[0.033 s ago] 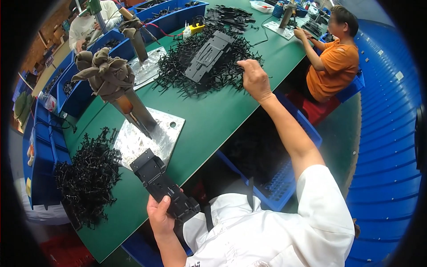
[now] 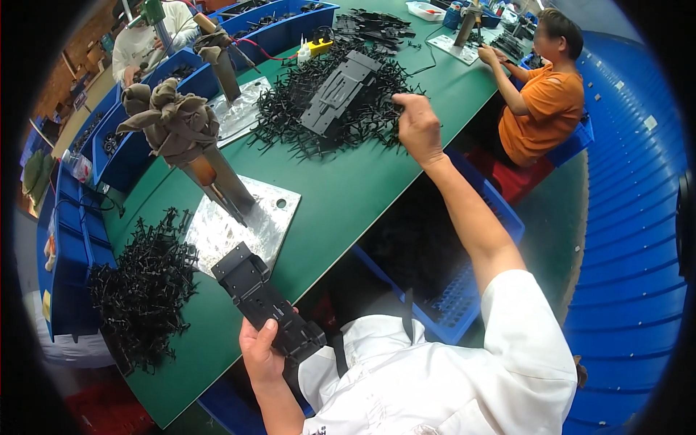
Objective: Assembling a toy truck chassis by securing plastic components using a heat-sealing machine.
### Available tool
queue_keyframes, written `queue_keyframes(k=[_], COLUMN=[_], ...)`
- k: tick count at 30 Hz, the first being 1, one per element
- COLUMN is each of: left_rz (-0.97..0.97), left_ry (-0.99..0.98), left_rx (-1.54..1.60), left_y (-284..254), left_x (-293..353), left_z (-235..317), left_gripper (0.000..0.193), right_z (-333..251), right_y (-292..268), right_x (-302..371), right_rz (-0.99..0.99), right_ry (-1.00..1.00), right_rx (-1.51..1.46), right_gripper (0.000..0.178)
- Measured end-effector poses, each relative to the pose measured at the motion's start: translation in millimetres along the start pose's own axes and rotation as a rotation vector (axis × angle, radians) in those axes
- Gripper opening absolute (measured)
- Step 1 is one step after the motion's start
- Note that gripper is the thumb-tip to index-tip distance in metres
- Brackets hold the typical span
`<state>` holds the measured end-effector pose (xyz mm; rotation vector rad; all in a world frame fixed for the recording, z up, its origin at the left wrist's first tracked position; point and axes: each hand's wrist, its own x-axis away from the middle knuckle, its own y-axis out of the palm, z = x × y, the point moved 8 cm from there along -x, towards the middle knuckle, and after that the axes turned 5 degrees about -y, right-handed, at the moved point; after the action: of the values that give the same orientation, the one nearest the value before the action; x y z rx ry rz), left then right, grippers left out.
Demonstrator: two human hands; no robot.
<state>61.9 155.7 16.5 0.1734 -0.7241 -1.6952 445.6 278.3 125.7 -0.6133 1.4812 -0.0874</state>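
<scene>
My left hand (image 2: 262, 349) grips a long black plastic housing (image 2: 270, 304) at the table's front edge, thumb on top. Its far end reaches the foil-covered base plate (image 2: 243, 225) of a stand with a cloth-wrapped head (image 2: 170, 123). Out to the right, my right hand (image 2: 420, 130) is raised at the near right edge of a heap of small black branched plastic parts (image 2: 290, 119). Its fingers are curled together; whatever they hold, if anything, is too small to make out. A second black housing (image 2: 341, 90) lies tilted on top of that heap.
Another heap of black parts (image 2: 145, 290) covers the table's left end. Blue bins (image 2: 283, 29) line the far side beside a second stand (image 2: 226, 76). A blue crate (image 2: 464, 312) sits below the front edge. A person in orange (image 2: 547, 109) works at the right.
My right hand has shifted very slightly to the right over the edge of the heap. My left hand and the housing in it have stayed put.
</scene>
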Motion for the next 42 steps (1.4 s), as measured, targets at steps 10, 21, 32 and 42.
queue_keyframes(k=[10,21,32,42], left_rz=[-0.026,-0.050,-0.081,-0.093], left_ry=[-0.012,-0.137,-0.200,-0.142], left_rx=[-0.026,0.087,0.099,-0.108], left_y=[-2,-14,-18,-11], left_x=[5,15,34,33], left_z=[-9,-20,-42,-42], left_gripper=[0.047,0.046,0.044,0.039], right_z=[-65,-227,-293,-287], right_y=[5,-6,-11,-6], right_x=[51,60,79,81], right_rz=[0.032,-0.192,-0.299,-0.476], right_ry=[1.010,0.292,-0.383,-0.112], right_rx=[-1.169,-0.983,-0.819,-0.936], right_gripper=[0.032,0.024,0.039,0.021])
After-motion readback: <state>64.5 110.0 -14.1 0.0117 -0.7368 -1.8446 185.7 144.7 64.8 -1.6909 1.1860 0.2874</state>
